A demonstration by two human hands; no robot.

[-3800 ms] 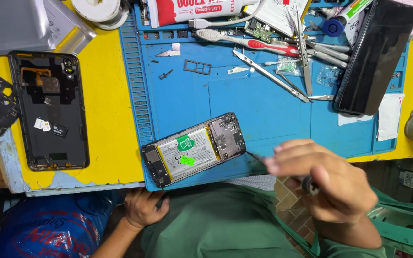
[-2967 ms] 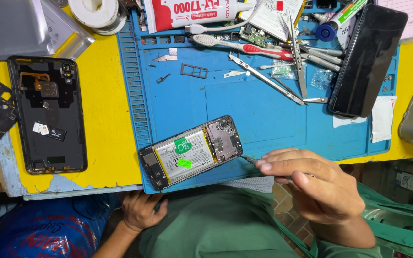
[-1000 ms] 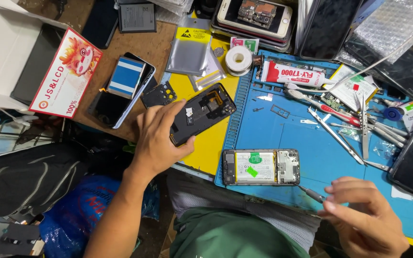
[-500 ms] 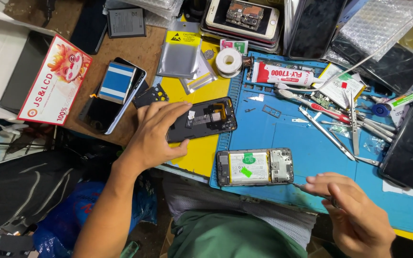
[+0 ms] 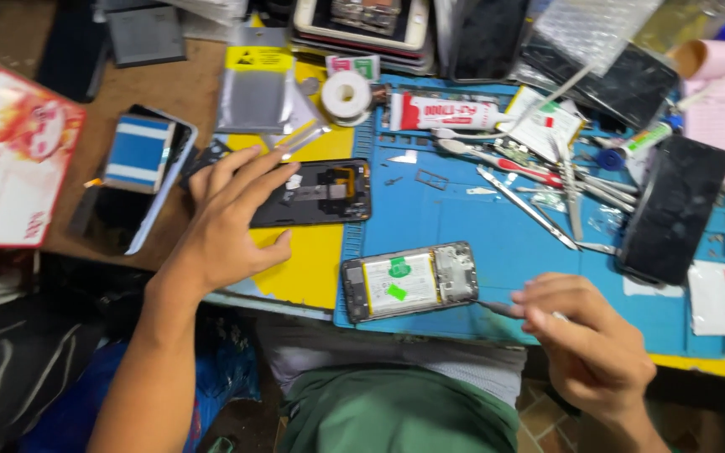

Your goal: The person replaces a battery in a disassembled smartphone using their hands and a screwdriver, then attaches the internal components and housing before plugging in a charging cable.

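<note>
Black back cover [image 5: 316,194] under left hand [image 5: 226,220] overhangs mat edge [image 5: 347,252]

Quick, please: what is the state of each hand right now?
Left hand: open, fingers spread on the black phone back cover.
Right hand: closed, pinching a thin metal tool.

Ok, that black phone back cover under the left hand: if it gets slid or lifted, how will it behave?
The back cover looks like a thin hollow shell, so probably light and slightly flexible. Lying flat on the yellow surface, it should slide rather than roll. The left hand presses only its near end, so it may pivot.
</note>
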